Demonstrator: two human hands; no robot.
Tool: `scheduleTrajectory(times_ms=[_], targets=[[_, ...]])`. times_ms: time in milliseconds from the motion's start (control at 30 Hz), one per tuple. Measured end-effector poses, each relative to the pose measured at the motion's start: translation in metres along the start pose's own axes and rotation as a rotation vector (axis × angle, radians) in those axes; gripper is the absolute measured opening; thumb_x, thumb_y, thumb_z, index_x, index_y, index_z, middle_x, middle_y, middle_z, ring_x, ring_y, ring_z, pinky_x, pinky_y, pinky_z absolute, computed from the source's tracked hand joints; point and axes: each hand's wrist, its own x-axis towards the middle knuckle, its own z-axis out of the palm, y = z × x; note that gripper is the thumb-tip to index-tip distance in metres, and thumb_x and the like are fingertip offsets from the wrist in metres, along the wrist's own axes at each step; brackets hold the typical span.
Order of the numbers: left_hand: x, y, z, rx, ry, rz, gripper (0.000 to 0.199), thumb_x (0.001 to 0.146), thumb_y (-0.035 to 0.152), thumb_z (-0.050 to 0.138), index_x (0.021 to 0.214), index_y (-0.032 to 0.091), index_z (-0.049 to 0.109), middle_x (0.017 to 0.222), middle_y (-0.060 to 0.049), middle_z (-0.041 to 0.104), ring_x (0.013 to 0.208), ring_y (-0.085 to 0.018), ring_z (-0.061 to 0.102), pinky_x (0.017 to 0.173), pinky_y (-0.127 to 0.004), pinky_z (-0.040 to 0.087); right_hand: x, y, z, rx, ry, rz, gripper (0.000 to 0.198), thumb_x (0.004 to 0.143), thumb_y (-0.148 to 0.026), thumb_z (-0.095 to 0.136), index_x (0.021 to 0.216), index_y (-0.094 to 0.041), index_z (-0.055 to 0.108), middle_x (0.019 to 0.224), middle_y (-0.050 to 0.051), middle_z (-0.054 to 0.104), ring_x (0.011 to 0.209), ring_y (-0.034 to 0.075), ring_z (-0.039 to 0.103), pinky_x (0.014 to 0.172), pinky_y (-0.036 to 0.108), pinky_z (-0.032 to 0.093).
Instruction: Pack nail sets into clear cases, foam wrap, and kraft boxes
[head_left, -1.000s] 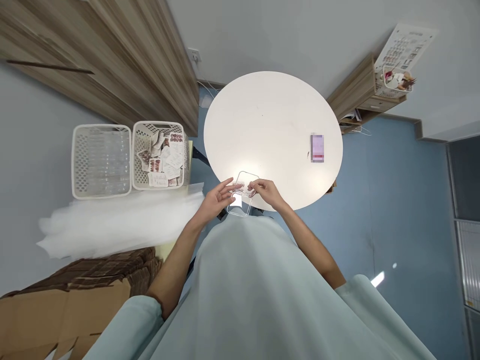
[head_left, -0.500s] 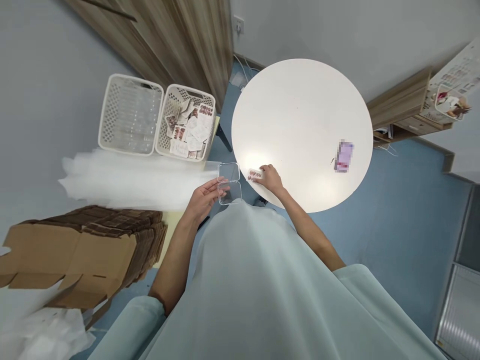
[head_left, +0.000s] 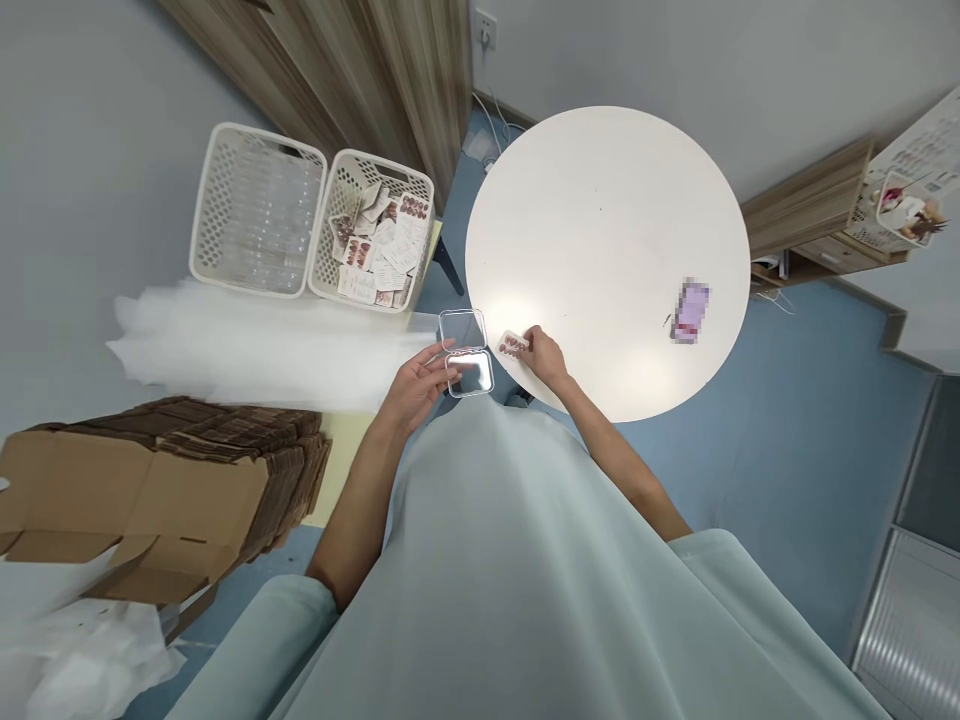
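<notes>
A clear hinged plastic case (head_left: 474, 375) lies opened out in my left hand (head_left: 420, 385), its two halves one above the other. My left fingers grip its left side, near the hinge. Between the fingertips of my right hand (head_left: 546, 358) is a small card of press-on nails (head_left: 511, 344), reddish-brown ovals on white. That card is over the near left edge of the round white table (head_left: 600, 230), just right of the case and apart from it.
On the left stand a white basket of clear plastic cases (head_left: 262, 215) and a white basket of nail cards and paper slips (head_left: 375, 255). White foam sheets (head_left: 240, 345) and stacked flat cardboard boxes (head_left: 187, 490) lie nearer. A blurred purple object (head_left: 691, 310) is on the table.
The opened case has shifted slightly right and up, closer to the card. My right hand has turned the nail card a little. The whole view has also shifted slightly.
</notes>
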Motion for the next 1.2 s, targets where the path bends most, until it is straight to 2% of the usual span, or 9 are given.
scheduleTrajectory(times_ms=[100,300,433,567,700,900,1033,1200], targets=[[0.007,0.003,0.007,-0.018,-0.024,-0.024,0.061,0.080,0.022,0.085,0.138,0.018,0.066,0.136,-0.016,0.074,0.126,-0.029,0.072,0.104,-0.041,0.060,-0.008,0.007,-0.010,0.121,0.029,0.015,0.017,0.092,-0.027,0.059,0.107,-0.025,0.051,0.096,0.002,0.067,0.082,0.021,0.060,0.070,0.032,0.043],[0.021,0.005,0.026,-0.027,-0.112,-0.069,0.064,0.079,0.021,0.087,0.138,0.017,0.065,0.138,-0.017,0.073,0.123,-0.029,0.073,0.102,-0.043,0.062,-0.037,0.014,-0.052,0.332,0.254,0.004,0.021,0.091,-0.037,0.061,0.108,-0.026,0.054,0.102,0.003,0.070,0.087,0.020,0.064,0.078,0.033,0.049],[0.030,0.007,0.042,0.024,-0.190,-0.075,0.065,0.081,0.025,0.087,0.141,0.017,0.063,0.133,-0.017,0.075,0.120,-0.030,0.074,0.105,-0.047,0.061,-0.065,-0.001,-0.091,0.470,0.369,-0.060,0.030,0.093,-0.048,0.066,0.112,-0.026,0.057,0.105,0.004,0.071,0.086,0.019,0.064,0.081,0.034,0.051],[0.035,0.014,0.060,0.036,-0.272,-0.087,0.064,0.083,0.026,0.087,0.142,0.017,0.063,0.130,-0.017,0.076,0.120,-0.030,0.075,0.111,-0.049,0.057,-0.091,-0.026,-0.119,0.522,0.317,-0.138,0.037,0.092,-0.057,0.073,0.109,-0.025,0.062,0.100,0.003,0.071,0.087,0.020,0.065,0.079,0.034,0.051],[0.039,0.020,0.076,0.038,-0.358,-0.092,0.066,0.084,0.027,0.088,0.143,0.016,0.063,0.125,-0.016,0.078,0.121,-0.031,0.074,0.113,-0.052,0.056,-0.105,-0.044,-0.126,0.501,0.230,-0.225,0.036,0.092,-0.059,0.074,0.107,-0.026,0.067,0.095,0.002,0.070,0.085,0.020,0.064,0.079,0.034,0.051],[0.044,0.023,0.084,0.028,-0.440,-0.088,0.063,0.084,0.029,0.089,0.141,0.017,0.066,0.131,-0.016,0.076,0.126,-0.031,0.071,0.113,-0.051,0.056,-0.109,-0.041,-0.122,0.436,0.227,-0.252,0.032,0.096,-0.055,0.071,0.109,-0.026,0.067,0.101,0.001,0.072,0.078,0.017,0.061,0.072,0.032,0.049],[0.043,0.023,0.084,0.037,-0.446,-0.084,0.066,0.084,0.032,0.089,0.144,0.018,0.065,0.133,-0.016,0.075,0.123,-0.031,0.073,0.110,-0.048,0.058,-0.113,-0.040,-0.123,0.375,0.221,-0.299,0.026,0.099,-0.048,0.071,0.111,-0.025,0.068,0.099,0.001,0.071,0.076,0.017,0.060,0.071,0.031,0.049],[0.040,0.025,0.083,0.039,-0.444,-0.051,0.068,0.084,0.034,0.089,0.145,0.018,0.065,0.138,-0.018,0.073,0.126,-0.033,0.071,0.110,-0.048,0.057,-0.119,-0.047,-0.122,0.227,0.239,-0.355,0.020,0.103,-0.042,0.066,0.113,-0.025,0.070,0.111,0.005,0.068,0.082,0.018,0.061,0.074,0.032,0.049]])
